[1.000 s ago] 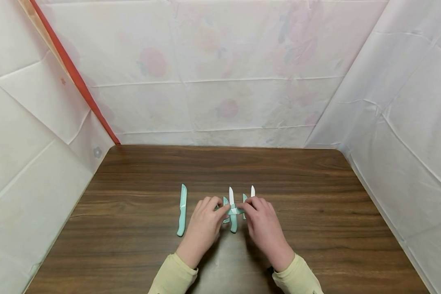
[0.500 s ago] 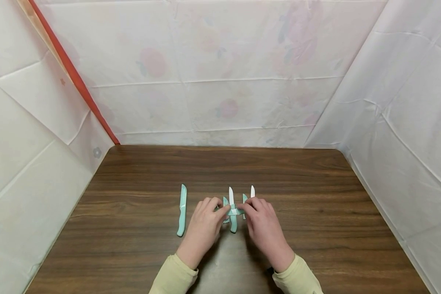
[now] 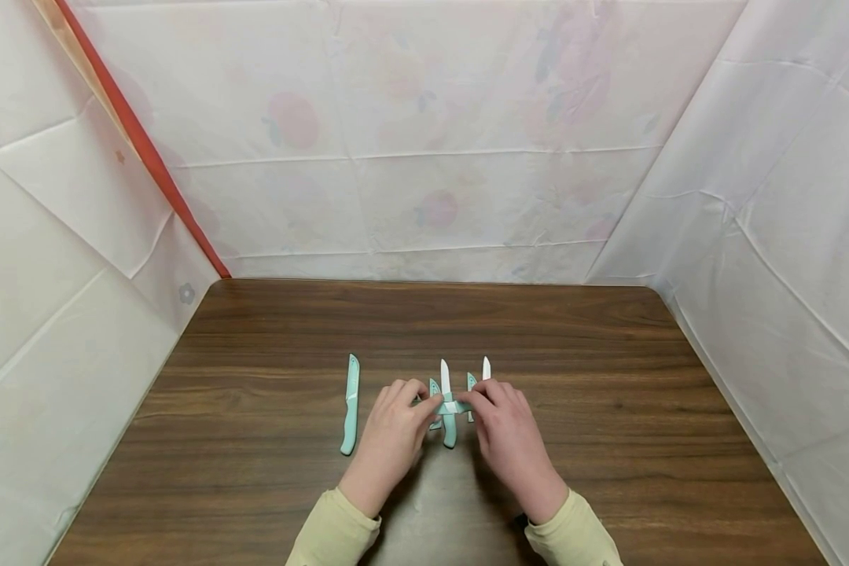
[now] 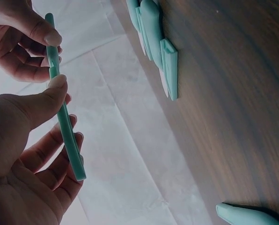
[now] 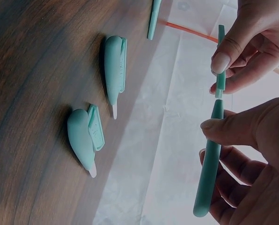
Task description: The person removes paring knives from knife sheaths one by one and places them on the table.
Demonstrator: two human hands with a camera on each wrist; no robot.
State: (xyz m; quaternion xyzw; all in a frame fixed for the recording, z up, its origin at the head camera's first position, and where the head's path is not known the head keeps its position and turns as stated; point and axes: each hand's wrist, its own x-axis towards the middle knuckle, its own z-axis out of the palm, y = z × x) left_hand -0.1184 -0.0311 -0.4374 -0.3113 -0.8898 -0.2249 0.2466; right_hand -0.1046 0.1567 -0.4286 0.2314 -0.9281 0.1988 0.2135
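Both hands hold a mint-green knife crosswise over the table. In the head view my left hand (image 3: pixel 389 428) is on the left and pinches the blade sheath (image 4: pixel 70 140) between thumb and fingers. On the other side my right hand (image 3: pixel 512 432) grips the green handle (image 5: pixel 209 173). A short pale strip of blade (image 5: pixel 218 93) shows between sheath and handle in the right wrist view; the rest of the blade is hidden in the sheath. Below the hands lies a bare knife (image 3: pixel 449 431) with a white blade, a loose sheath (image 3: pixel 435 387) beside it.
Partly behind the right hand lies another white-bladed knife (image 3: pixel 486 367) with its loose sheath (image 3: pixel 471 381). A sheathed knife (image 3: pixel 350 417) lies left of the hands. The dark wooden table (image 3: pixel 255 377) is enclosed by pale sheeting (image 3: pixel 410 181) at the back and sides.
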